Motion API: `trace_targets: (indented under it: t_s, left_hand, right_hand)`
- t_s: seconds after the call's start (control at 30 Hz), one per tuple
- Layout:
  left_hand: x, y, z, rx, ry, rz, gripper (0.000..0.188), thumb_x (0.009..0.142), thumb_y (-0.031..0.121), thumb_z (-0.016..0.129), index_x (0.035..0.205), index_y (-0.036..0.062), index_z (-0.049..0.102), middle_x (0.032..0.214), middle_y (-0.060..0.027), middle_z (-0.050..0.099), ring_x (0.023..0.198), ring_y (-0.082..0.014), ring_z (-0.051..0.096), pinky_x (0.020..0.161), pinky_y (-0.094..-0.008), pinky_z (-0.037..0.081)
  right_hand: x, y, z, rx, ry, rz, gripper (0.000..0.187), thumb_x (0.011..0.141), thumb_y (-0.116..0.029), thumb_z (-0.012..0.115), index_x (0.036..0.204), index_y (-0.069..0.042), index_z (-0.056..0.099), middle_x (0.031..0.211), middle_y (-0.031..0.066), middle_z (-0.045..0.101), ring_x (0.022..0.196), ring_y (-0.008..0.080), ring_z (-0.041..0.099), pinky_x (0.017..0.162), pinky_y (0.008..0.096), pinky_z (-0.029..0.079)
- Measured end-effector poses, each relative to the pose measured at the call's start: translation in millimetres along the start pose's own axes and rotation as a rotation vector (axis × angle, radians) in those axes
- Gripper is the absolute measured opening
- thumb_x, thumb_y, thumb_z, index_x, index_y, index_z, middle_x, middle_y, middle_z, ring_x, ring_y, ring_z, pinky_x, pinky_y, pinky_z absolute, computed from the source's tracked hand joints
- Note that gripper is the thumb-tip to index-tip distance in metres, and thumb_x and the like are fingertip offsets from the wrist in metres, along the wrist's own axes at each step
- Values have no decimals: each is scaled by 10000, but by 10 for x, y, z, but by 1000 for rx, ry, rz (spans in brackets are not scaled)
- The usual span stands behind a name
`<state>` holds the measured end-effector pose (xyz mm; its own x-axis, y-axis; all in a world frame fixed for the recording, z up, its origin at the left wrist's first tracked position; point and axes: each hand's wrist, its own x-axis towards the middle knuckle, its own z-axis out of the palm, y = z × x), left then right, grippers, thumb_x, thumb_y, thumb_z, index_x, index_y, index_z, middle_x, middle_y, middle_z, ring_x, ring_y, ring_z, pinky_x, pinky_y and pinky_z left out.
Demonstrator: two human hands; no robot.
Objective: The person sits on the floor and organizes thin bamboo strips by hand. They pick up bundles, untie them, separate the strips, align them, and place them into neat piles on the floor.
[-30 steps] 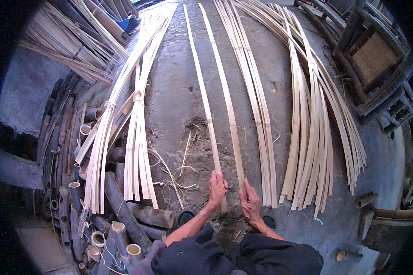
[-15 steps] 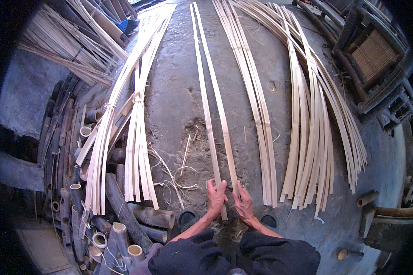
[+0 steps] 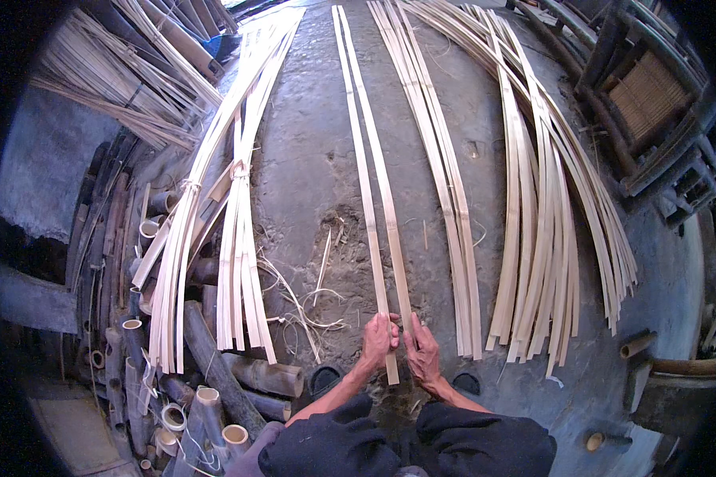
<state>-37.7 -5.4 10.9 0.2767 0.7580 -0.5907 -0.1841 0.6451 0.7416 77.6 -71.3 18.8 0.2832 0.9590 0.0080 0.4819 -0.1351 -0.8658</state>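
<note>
Two long pale bamboo strips run away from me over the floor, nearly side by side. My left hand is closed round the near part of the left bamboo strip, whose end sticks out below my fingers. The near end of the right bamboo strip is gripped in my right hand, fingers along its side and the very tip hidden. Both hands are close together in front of my knees. Just right of them lies a narrow group of bamboo strips.
A larger fan of strips spreads at the right. Tied bundles lie on the left, beside cut bamboo tubes and thin curled shavings. A bamboo chair frame stands at the far right. The floor is grey and rough.
The left strip has shifted rightward, and my left hand has moved slightly right with it, closer to my right hand. The two strips now lie nearer each other.
</note>
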Motion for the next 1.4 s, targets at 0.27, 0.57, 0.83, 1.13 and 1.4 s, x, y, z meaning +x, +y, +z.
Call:
trace_targets:
  t_s: [0.27, 0.57, 0.83, 1.13, 1.4]
  left_hand:
    - [11, -226, -21, 43, 108, 89, 306, 1005, 299, 441, 1035, 15, 551, 729, -36, 558, 622, -123, 554, 552, -273, 473]
    - [93, -310, -34, 213, 83, 90, 206, 934, 184, 585, 1008, -8, 611, 880, -44, 635, 809, -99, 584, 706, -278, 491]
    - [145, -148, -119, 312, 60, 78, 234, 873, 181, 659, 966, -33, 641, 789, -44, 656, 700, -98, 600, 625, -286, 504]
    - [224, -162, -225, 308, -77, 49, 261, 885, 196, 650, 1029, -21, 639, 882, -27, 667, 794, -91, 614, 711, -268, 507]
    - [179, -85, -213, 248, -77, 33, 252, 885, 182, 666, 1037, -16, 639, 902, -43, 680, 794, -104, 625, 715, -271, 512]
  right_hand:
    - [-8, 54, 90, 130, -34, -41, 487, 944, -122, 555, 1412, -87, 422, 759, 115, 507, 677, 227, 512, 635, 348, 448]
    - [39, 338, 62, -138, -104, -91, 461, 932, -125, 560, 1374, -55, 450, 812, 151, 525, 722, 289, 542, 664, 362, 455]
    - [480, 401, -780, -624, 194, -47, 489, 858, -221, 639, 1287, -22, 512, 987, 178, 546, 924, 345, 554, 810, 449, 450]
    - [503, 533, -889, -501, 180, -31, 458, 841, -167, 628, 1246, 11, 510, 1036, 209, 555, 935, 400, 572, 784, 467, 468]
    - [428, -164, -882, -185, 224, -82, 504, 928, -257, 580, 1334, 14, 458, 1127, 245, 615, 1033, 349, 631, 873, 391, 501]
